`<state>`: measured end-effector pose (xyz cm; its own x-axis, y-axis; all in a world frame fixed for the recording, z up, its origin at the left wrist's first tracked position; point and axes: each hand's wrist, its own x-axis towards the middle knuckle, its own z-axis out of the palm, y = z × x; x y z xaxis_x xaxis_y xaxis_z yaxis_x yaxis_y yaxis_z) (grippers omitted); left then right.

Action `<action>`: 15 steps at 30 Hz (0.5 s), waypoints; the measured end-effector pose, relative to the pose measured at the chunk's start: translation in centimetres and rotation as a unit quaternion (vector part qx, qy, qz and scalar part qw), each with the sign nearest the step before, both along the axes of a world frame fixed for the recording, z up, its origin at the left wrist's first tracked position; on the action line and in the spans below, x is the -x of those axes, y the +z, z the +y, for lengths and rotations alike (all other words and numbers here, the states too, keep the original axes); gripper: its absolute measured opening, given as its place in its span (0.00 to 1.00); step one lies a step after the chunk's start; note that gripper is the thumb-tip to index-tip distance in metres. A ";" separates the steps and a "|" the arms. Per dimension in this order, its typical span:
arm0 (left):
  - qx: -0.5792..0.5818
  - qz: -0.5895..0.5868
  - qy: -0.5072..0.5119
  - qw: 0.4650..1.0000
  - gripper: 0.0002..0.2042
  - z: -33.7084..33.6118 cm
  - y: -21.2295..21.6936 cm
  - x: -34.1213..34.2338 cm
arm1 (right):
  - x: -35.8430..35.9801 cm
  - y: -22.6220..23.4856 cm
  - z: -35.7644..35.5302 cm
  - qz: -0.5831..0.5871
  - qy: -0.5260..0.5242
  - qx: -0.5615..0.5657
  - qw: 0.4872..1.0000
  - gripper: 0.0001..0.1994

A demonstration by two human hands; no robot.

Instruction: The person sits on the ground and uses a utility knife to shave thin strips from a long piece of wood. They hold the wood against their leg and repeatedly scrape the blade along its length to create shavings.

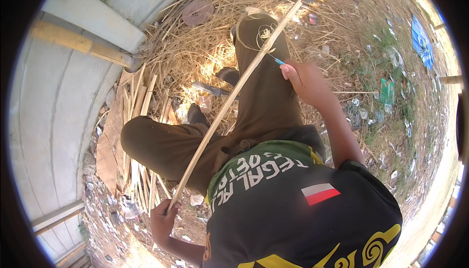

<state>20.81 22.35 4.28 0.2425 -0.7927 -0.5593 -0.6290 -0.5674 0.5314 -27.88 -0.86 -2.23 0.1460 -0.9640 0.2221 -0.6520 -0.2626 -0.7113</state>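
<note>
A long, pale bamboo strip (229, 103) slants across my lap, from low left up past my raised right knee. My left hand (163, 220) is closed round its lower end. In my right hand (304, 79) is a small knife (278, 61) with a light blue handle, gripped in a fist with the thumb along it. The thin blade reaches the strip above my thigh; its exact contact is too small to make out. Thin curled shavings (265, 32) lie on my knee around the strip's upper part.
Several split bamboo strips (139, 168) lie on brown cardboard (107, 158) to my left, beside a pale panel wall (53, 97) with a bamboo pole (78, 41). A dark, long-bladed tool (209, 89) rests on shavings near my feet. Litter and dry grass spread at right.
</note>
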 end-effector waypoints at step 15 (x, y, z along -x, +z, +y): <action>-0.011 0.029 0.044 0.999 0.07 1.3 -0.4 0.0 | -2.3 1.8 0.0 0.094 -0.054 -0.066 0.992 0.30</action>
<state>20.79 23.67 3.91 0.2780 -0.7572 -0.5911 -0.5441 -0.6312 0.5527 -25.58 -0.83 -0.45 0.0672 -0.9952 0.0715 -0.7955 -0.0967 -0.5982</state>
